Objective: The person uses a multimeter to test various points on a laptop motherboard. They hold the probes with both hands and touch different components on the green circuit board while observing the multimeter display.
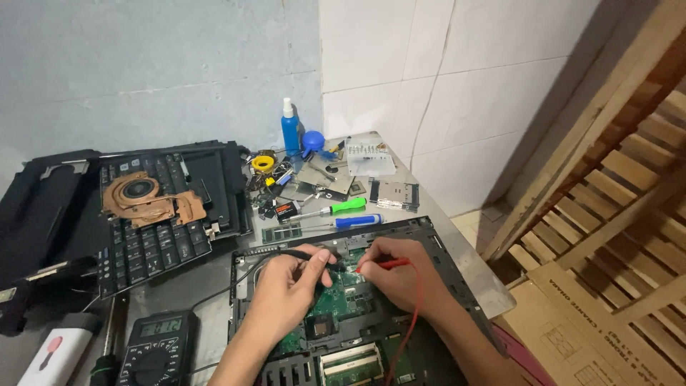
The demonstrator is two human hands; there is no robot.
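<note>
At the far left of the counter point(207, 282) lies a white device point(53, 355), and just right of it a black multimeter point(156, 348) with a grey display. Behind them, a detached keyboard point(146, 239) carries a copper heatsink with fan point(146, 199). Near the middle, the left hand point(286, 289) pinches the black probe point(314, 256), its tip down on the green circuit board point(339, 300) inside the opened laptop base point(436, 246). Just beside it, the right hand point(393, 275) grips the red probe point(386, 264), tip touching the same board, its red lead point(413, 314) trailing down. Beyond the hands lie 2 screwdrivers, 1 green-handled point(341, 208) and 1 blue-handled point(355, 221), and a blue spray bottle point(290, 129) stands by the wall. At far right leans a wooden slatted frame point(614, 179).
</note>
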